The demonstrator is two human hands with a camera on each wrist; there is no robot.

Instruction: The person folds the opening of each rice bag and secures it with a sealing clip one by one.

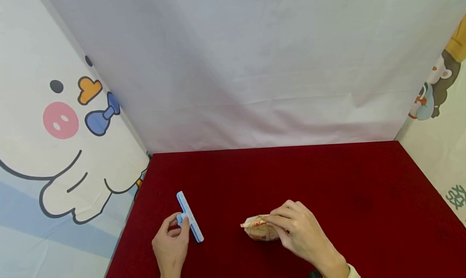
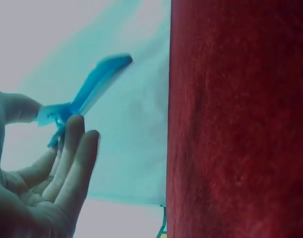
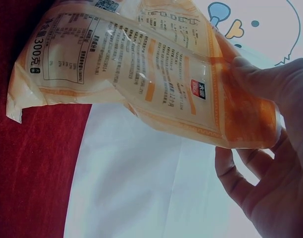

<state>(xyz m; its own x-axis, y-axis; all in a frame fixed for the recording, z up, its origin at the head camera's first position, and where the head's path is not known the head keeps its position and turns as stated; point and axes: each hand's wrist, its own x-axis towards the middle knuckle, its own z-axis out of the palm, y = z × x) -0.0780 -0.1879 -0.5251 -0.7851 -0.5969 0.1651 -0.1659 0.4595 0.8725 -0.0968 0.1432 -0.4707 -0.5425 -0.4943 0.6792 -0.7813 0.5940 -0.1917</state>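
A long blue sealing clip [image 1: 190,216] lies on the red tabletop [image 1: 327,181] at the near left. My left hand [image 1: 174,237] pinches its handle end between thumb and fingers; the left wrist view shows the blue clip [image 2: 87,94] held above the palm. To the right, a small printed orange-and-white food bag [image 1: 260,228] rests on the cloth. My right hand [image 1: 296,229] grips its top edge. In the right wrist view the bag [image 3: 141,74] fills the frame, with my thumb pressed on its orange end.
White fabric walls enclose the table, plain at the back [image 1: 236,67], with a cartoon animal print on the left [image 1: 62,120] and another on the right [image 1: 433,96]. The red cloth extends far and right of the hands.
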